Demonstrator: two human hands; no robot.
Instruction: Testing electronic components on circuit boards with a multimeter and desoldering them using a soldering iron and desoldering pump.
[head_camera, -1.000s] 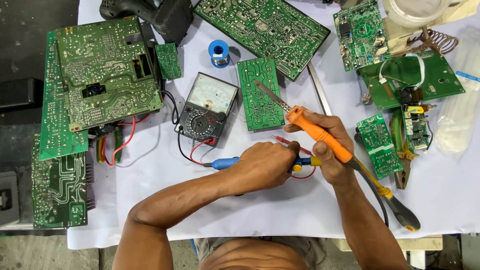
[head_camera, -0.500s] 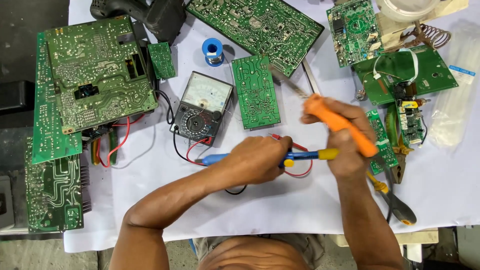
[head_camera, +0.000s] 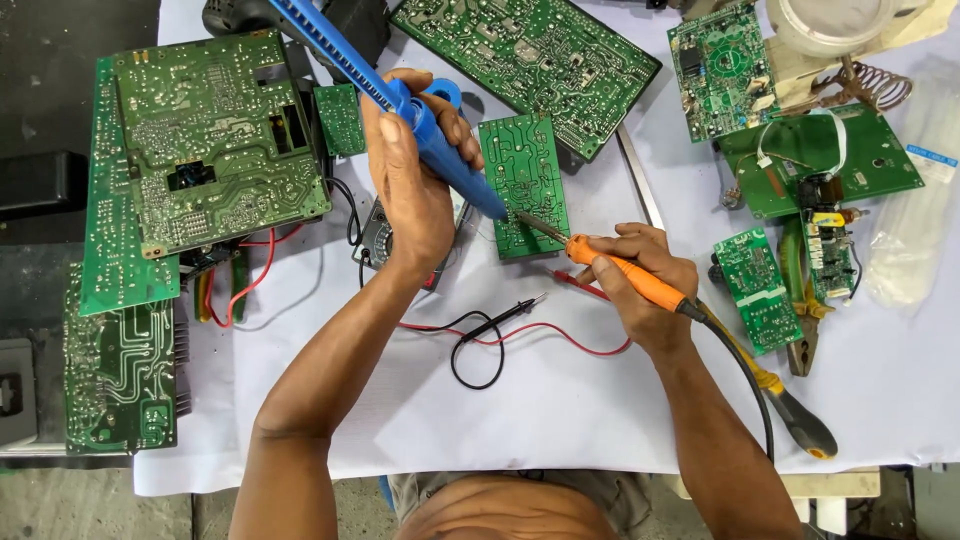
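Gripping a blue desoldering pump (head_camera: 440, 150), the left hand (head_camera: 410, 190) aims its nozzle at the small green circuit board (head_camera: 525, 185) near the table's far edge; the right hand (head_camera: 640, 280) clasps an orange soldering iron (head_camera: 625, 272), tip touching the board. Desoldering looks barely begun.

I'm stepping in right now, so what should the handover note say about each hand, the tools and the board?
Left hand: grips the blue desoldering pump, nozzle down at the small green board.
Right hand: holds the orange soldering iron, tip touching that board's lower edge.
Board lies flat on the white sheet; probe leads lie loose below it.
Done: both tools meet at one spot.
Left: cannot tell whether the solder is cleared.
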